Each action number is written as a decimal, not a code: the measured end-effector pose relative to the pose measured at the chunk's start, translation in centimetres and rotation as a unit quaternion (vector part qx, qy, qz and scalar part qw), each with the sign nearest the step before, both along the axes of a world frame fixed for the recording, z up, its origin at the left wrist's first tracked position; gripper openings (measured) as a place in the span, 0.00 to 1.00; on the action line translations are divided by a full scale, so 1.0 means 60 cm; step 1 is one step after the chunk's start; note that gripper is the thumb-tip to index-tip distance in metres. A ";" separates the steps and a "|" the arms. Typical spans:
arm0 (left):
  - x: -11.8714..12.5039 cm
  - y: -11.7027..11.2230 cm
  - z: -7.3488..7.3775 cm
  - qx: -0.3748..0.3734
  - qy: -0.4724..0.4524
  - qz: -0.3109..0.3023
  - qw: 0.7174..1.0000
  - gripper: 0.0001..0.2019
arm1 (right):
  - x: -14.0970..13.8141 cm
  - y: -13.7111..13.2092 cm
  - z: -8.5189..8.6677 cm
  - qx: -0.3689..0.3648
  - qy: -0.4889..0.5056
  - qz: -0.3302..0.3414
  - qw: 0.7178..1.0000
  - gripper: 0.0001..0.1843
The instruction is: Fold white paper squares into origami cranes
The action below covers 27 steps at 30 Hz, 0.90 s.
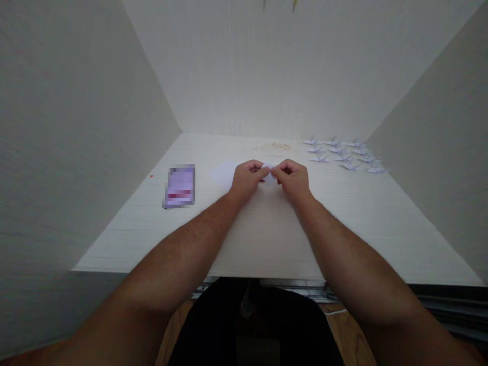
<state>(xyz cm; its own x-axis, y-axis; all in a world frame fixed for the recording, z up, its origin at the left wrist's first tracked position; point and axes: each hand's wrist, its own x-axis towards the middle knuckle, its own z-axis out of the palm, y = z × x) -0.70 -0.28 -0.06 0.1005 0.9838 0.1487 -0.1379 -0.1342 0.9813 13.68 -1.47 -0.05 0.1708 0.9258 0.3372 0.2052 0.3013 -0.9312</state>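
Both hands meet over the middle of the white table. My left hand [249, 177] pinches the left side of a small piece of white paper [270, 178]. On its other side, my right hand [292, 175] grips the same paper between thumb and fingers. The fingertips are close together and cover much of it, so its exact folds cannot be made out. Just left of my left hand lies more pale paper [221, 174], flat on the table and partly hidden by that hand.
Several folded paper cranes [339, 151] stand in rows at the table's back right. A pixelated purple rectangular object [180, 185] lies on the left, with a tiny red spot [151, 176] beyond it. Walls enclose the white table [267, 239] at the back and both sides.
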 end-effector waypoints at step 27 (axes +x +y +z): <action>0.000 0.012 -0.003 0.006 -0.014 0.046 0.999 0.09 | 0.009 0.000 0.017 -0.062 0.059 -0.016 0.996 0.11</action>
<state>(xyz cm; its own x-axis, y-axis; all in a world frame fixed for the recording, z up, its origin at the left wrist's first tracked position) -0.70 0.46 -0.21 0.0054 0.9869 0.1615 -0.1527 -0.1588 0.9754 14.20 -1.49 0.98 0.2328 0.9524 0.1970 0.0996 0.1782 -0.9789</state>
